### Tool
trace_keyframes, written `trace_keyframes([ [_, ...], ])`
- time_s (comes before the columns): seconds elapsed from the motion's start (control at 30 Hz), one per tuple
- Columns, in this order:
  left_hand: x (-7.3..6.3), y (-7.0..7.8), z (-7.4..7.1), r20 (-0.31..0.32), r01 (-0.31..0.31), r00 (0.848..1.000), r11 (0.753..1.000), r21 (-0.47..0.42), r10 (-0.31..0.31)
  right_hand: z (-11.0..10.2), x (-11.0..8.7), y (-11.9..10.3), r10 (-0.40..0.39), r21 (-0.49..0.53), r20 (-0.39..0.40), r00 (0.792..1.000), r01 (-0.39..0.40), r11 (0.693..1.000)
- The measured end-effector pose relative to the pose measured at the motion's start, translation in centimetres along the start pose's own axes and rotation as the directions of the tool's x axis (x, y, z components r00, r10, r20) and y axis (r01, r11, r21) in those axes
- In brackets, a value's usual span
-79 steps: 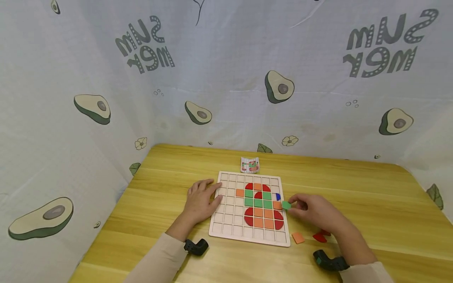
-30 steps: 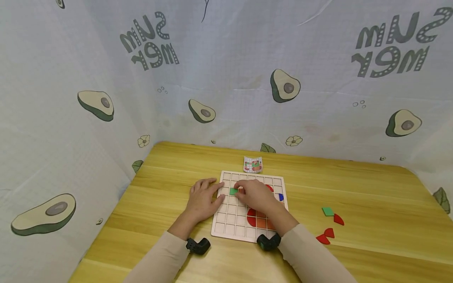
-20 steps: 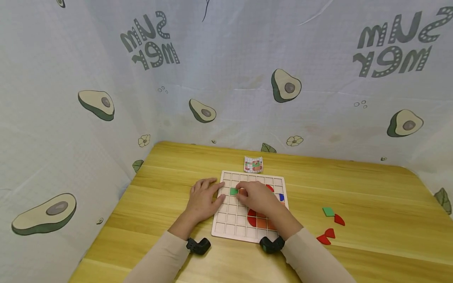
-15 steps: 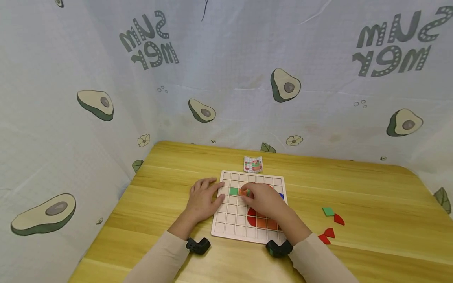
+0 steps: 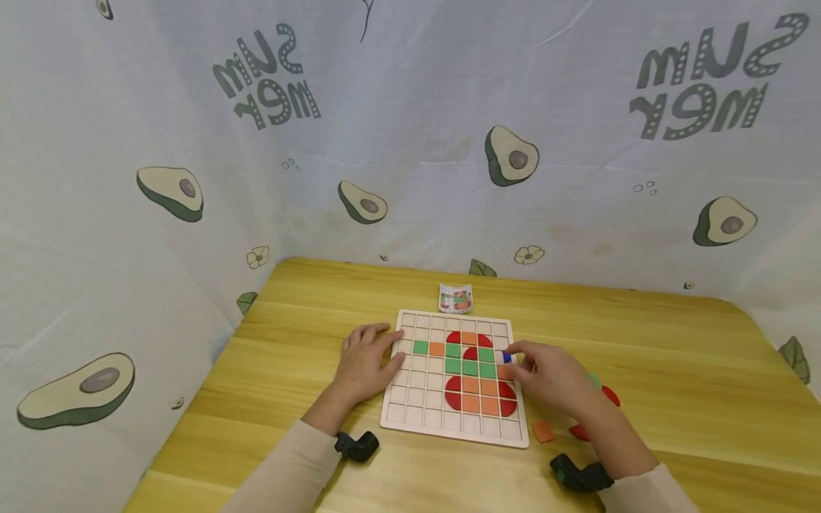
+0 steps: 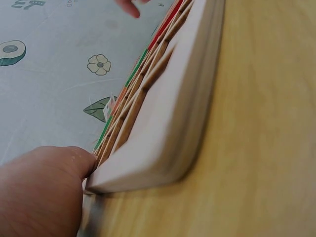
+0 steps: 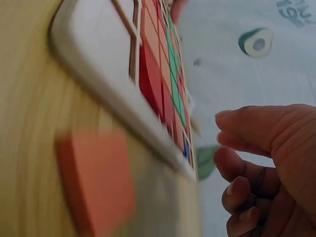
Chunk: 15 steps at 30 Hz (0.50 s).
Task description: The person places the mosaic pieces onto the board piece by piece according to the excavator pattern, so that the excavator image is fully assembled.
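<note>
A pale wooden grid board point(image 5: 413, 415) lies on the table, partly filled with flat coloured pieces. My left hand point(image 5: 362, 363) rests at its left edge, and in the left wrist view the thumb point(image 6: 54, 165) touches the board's side. A green square point(image 5: 420, 347) sits in a cell near that hand, left of an orange square point(image 5: 437, 349). My right hand point(image 5: 550, 374) is over the right edge, fingertips beside a small blue piece point(image 5: 507, 357). The right wrist view shows its fingers loosely bent with nothing between them.
A loose orange square point(image 5: 543, 432) lies right of the board. Red pieces point(image 5: 611, 395) and a green square point(image 5: 596, 381) are partly hidden by the right arm. A small patterned card point(image 5: 455, 299) stands behind the board, before a printed cloth point(image 5: 423, 142).
My right hand first brought the green square from the right edge to the board's left side. It has since let go and moved back right. The left hand has stayed in place.
</note>
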<state>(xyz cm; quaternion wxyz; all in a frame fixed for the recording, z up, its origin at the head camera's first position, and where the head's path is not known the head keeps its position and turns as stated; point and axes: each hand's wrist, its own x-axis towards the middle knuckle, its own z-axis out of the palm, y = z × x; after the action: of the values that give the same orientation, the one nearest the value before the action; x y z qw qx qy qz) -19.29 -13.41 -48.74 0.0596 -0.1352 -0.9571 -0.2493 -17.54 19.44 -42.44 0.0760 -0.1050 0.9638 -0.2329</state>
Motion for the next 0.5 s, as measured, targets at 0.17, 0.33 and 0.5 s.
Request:
trace_keyframes([
  [0.17,0.0,-0.1,0.1,-0.002,-0.001,1.0,1.0,0.003,0.001,-1.9,-1.4,4.0,0.056,-0.021,-0.018,0.998,-0.057,0.998],
  [0.33,0.0,-0.1,0.2,0.0,-0.004,1.0,1.0,0.003,0.004,-3.6,-2.5,7.7,0.089,-0.034,0.001,0.996,-0.089,0.995],
  [0.5,0.0,-0.1,0.1,0.003,0.001,1.0,1.0,0.002,-0.001,-4.3,-3.4,10.2,0.12,-0.064,0.038,0.992,-0.118,0.991],
])
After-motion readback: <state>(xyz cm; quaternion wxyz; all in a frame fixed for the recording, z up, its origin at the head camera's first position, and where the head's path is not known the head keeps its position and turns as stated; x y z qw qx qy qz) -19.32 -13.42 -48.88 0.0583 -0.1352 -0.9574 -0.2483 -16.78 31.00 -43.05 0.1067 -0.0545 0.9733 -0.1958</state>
